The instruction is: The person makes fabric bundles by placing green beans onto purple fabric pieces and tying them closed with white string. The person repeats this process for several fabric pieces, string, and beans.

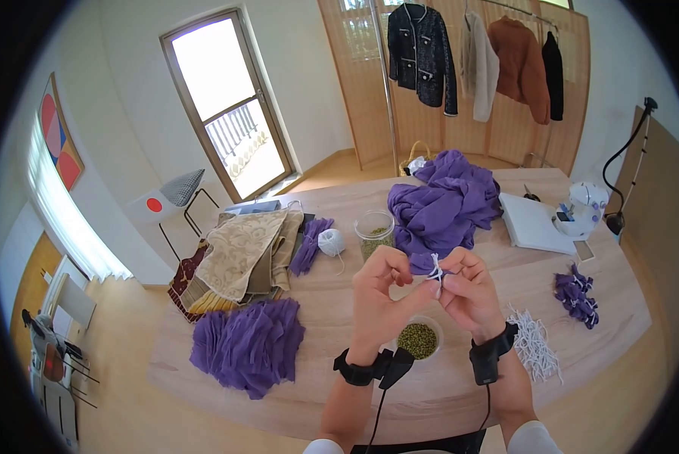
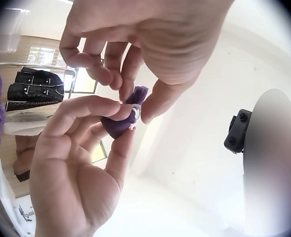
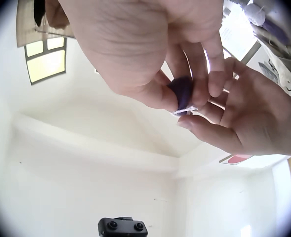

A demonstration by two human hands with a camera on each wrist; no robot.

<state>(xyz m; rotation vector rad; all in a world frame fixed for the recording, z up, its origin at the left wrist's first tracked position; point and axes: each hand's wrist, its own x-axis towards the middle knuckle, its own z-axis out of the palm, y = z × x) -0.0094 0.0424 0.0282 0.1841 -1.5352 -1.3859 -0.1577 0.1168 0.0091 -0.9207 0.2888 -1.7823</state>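
Note:
A small purple cloth pouch (image 2: 116, 127) with white string (image 2: 136, 112) round its neck is held up between the two hands. My right hand (image 1: 472, 299) pinches its body between thumb and fingers; the right wrist view shows the purple cloth (image 3: 182, 92) in that grip. Thumb and index finger of my left hand (image 1: 385, 299) meet at the pouch's neck, the other fingers loosely bent. Just where the left fingertips lie on the string is partly hidden. Below the hands stands a bowl of green beans (image 1: 417, 340).
Purple cloth strips (image 1: 248, 348) and patterned fabrics (image 1: 241, 253) lie left. A jar (image 1: 374, 231), white yarn ball (image 1: 330, 242) and purple cloth heap (image 1: 445, 200) sit behind. To the right are cut white strings (image 1: 534, 348), tied purple pieces (image 1: 576, 295) and a sewing machine (image 1: 581, 212).

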